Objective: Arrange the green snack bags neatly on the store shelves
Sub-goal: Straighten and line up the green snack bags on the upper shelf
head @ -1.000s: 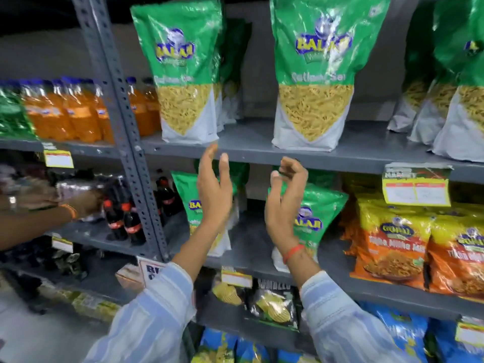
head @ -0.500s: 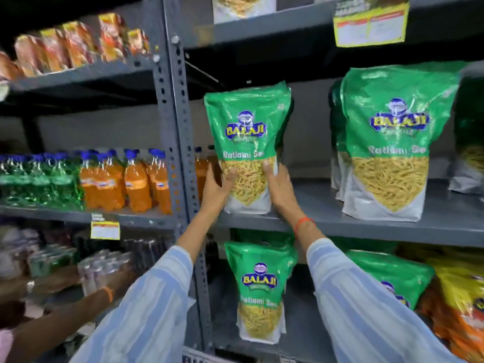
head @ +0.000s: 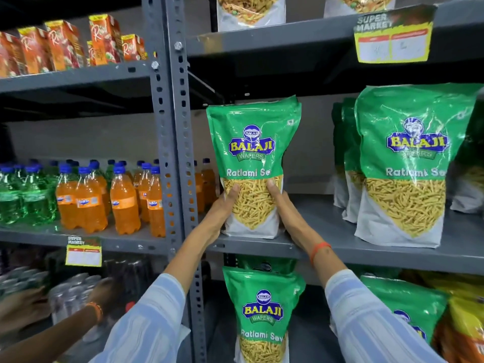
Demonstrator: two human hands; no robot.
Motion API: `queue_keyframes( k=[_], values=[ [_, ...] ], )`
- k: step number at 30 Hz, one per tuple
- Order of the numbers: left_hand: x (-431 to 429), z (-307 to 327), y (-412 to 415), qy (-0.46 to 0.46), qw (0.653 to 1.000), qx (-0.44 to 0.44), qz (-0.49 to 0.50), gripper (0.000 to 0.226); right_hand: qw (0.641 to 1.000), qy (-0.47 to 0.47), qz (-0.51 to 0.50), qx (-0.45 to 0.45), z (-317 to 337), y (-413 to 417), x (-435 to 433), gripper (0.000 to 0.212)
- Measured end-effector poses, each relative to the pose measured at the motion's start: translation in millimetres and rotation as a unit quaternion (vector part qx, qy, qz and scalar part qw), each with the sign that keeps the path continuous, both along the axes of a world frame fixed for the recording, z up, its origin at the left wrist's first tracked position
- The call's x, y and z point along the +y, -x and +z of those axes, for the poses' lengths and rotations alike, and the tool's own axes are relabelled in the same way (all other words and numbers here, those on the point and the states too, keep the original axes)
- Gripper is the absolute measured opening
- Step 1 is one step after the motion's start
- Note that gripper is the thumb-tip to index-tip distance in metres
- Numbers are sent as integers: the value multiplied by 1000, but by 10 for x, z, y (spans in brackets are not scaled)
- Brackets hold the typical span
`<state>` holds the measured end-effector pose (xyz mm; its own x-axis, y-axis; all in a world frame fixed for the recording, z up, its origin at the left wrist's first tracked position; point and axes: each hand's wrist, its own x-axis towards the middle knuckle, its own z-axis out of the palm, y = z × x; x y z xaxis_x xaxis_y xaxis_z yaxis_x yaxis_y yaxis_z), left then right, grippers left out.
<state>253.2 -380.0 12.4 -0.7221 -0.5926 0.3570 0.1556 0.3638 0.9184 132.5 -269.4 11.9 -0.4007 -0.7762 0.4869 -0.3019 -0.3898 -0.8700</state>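
1. Glossy green plastic snack bag (head: 252,163), window showing yellow sev sticks; upright at front left of grey metal middle shelf (head: 366,248), base at the edge.
2. Left hand (head: 222,205) and right hand (head: 281,205) clasped on the bag's lower sides, thumbs on its front.
3. Bare shelf between it and matching green bags (head: 403,166) to the right.
4. Perforated grey upright post (head: 171,142) just left; orange soda bottles (head: 123,200) beyond.

Single head-worn wide-angle view, facing forward and slightly upward into grey shelving (head: 340,247) at close, arm's-reach range. Upright post (head: 172,153) is bowing from lens distortion. Forearms are entering from the bottom edge.
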Motion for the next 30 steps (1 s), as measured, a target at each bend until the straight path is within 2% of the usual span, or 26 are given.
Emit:
queue_keyframes(
  k=[8, 10, 11, 12, 14, 15, 16, 18, 21, 25, 27, 29, 30],
  values=[
    [99, 11, -33, 47, 998, 30, 33, 130, 1000, -16, -15, -10, -1, -1, 39, 91],
    [142, -38, -21, 82, 990, 66, 96, 132, 996, 0, -88, -14, -2, -29, 91, 106],
    [202, -64, -7, 115, 980, 78, 140, 131, 990, 24, -140, 1, -5, -53, 147, 105],
    [269, -94, 21, 171, 963, 83, 193, 125, 979, 67, -190, 27, -11, -72, 217, 98],
    [479, -107, 108, 327, 892, 88, 298, 105, 942, 166, -272, 106, -2, -90, 383, 78],
    [591, -101, 184, 386, 860, 100, 319, 95, 918, 209, -304, 148, 20, -72, 465, 67],
    [755, -69, 257, 423, 839, 120, 319, 86, 892, 246, -328, 191, 45, -22, 546, 57],
    [1035, -25, 467, 454, 828, 168, 283, 74, 840, 292, -372, 265, 74, 118, 739, 45],
    [1431, 43, 835, 450, 840, 201, 226, 67, 785, 308, -428, 326, 83, 397, 1097, 43],
    [1787, 55, 1358, 357, 898, 194, 169, 78, 754, 303, -475, 338, 86, 890, 1633, 49],
    [1920, 64, 1557, 271, 940, 165, 127, 98, 775, 266, -484, 307, 86, 1123, 1875, 58],
    [2047, 118, 1670, 166, 974, 126, 88, 117, 844, 198, -450, 216, 66, 1377, 2062, 76],
    [2080, 134, 1713, 117, 984, 108, 78, 117, 884, 149, -413, 158, 63, 1492, 2134, 85]
  ],
)
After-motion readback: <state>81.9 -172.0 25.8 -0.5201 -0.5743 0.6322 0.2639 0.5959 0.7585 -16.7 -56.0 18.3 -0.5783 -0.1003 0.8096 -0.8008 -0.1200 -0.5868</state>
